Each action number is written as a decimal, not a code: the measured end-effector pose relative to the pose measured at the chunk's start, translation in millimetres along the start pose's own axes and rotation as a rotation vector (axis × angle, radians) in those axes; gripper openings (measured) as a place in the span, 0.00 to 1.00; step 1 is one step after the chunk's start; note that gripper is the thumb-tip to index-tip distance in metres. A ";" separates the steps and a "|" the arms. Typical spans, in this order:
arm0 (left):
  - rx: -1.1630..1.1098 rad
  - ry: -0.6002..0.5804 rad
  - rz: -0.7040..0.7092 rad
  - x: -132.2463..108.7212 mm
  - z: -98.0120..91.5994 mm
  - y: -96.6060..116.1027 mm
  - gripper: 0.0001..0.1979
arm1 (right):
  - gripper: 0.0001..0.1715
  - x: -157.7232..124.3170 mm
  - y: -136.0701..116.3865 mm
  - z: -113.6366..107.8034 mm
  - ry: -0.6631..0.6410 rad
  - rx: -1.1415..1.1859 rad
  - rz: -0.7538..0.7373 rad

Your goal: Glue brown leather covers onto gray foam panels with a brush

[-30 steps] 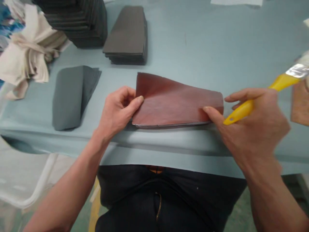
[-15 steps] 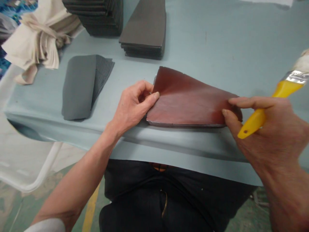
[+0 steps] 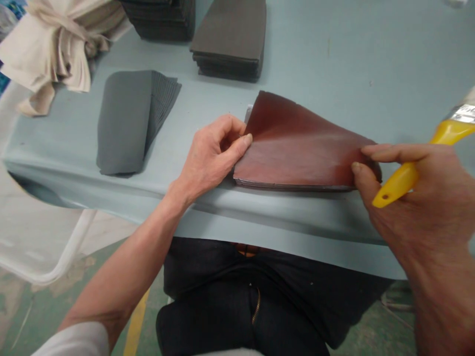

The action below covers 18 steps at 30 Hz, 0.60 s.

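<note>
Barely any shift: left hand (image 3: 211, 155) grip still pinches the leather piece (image 3: 300, 143) at its left end, on the tabletop (image 3: 334, 64) near edge. Right hand (image 3: 419, 207) pinches the other end, brush (image 3: 404, 180) clamped in palm. Keep edges flush.

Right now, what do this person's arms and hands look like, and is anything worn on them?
The left hand and right hand are bare: no gloves, rings or watch show. The left forearm is uncovered up to a white sleeve near the elbow; no sleeve shows on the right forearm.
</note>
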<state>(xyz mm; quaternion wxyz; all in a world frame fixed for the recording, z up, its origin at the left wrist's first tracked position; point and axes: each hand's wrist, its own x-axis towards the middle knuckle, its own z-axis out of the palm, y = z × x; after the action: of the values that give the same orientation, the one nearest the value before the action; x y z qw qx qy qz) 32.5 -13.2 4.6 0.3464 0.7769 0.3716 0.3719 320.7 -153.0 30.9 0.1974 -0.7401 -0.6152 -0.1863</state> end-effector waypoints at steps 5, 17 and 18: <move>0.014 0.012 0.027 -0.5 0.5 -1.6 0.14 | 0.19 -1.6 1.4 2.9 0.008 -0.022 0.032; 0.030 -0.001 0.032 -0.6 -0.1 -2.5 0.16 | 0.20 -5.3 4.6 4.9 0.031 -0.011 0.002; 0.025 -0.003 0.031 -0.5 -0.1 -3.1 0.16 | 0.19 -5.4 4.7 5.0 0.043 0.002 -0.019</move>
<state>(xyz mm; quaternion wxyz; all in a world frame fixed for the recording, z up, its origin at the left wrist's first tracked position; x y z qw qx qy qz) 31.2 -12.1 2.0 0.3316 0.7873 0.3637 0.3715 324.6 -155.6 23.5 0.2096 -0.7298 -0.6182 -0.2032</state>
